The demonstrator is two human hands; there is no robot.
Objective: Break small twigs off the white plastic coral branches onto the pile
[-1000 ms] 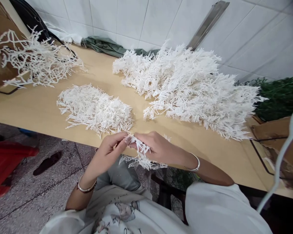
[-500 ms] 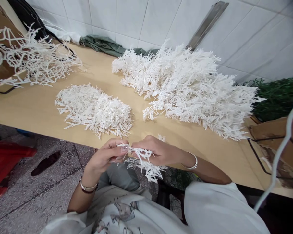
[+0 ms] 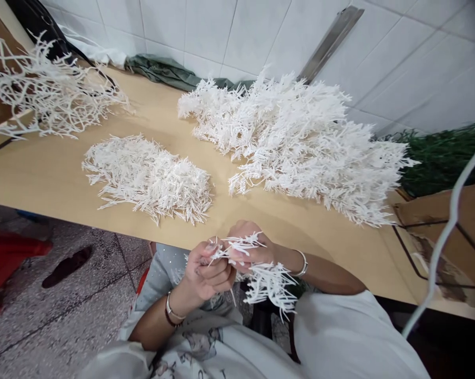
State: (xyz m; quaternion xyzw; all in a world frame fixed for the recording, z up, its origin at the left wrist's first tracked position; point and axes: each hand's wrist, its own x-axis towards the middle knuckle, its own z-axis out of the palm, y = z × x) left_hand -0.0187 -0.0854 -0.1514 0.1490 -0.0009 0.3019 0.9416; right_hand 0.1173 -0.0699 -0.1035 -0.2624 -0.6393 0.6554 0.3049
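Over the table's front edge, both hands meet on a white, branching plastic sprig point(image 3: 271, 287). My left hand point(image 3: 209, 271) is closed, its thumb and forefinger pinching thin white tips of the sprig. My right hand point(image 3: 253, 245) wraps round the stem side, and leafy ends hang below its palm. Just beyond the hands lies a low heap of small white sprig pieces point(image 3: 150, 179). A larger pile of fluffy white sprigs point(image 3: 296, 142) spreads behind and to the right. The exact grip point between the fingers is partly hidden.
On the left, a tangle of bare white stems point(image 3: 59, 95) overhangs the tan table point(image 3: 142, 113). Dark green foliage point(image 3: 450, 158) and a cardboard box point(image 3: 450, 213) stand at the right, with a pale cable point(image 3: 454, 221) in front. A red stool point(image 3: 12, 268) is on the floor.
My left hand has moved right and slightly down, its fingers now curled more tightly. My right hand has turned, and the sprig's hanging part has swung right. The view has shifted a little.
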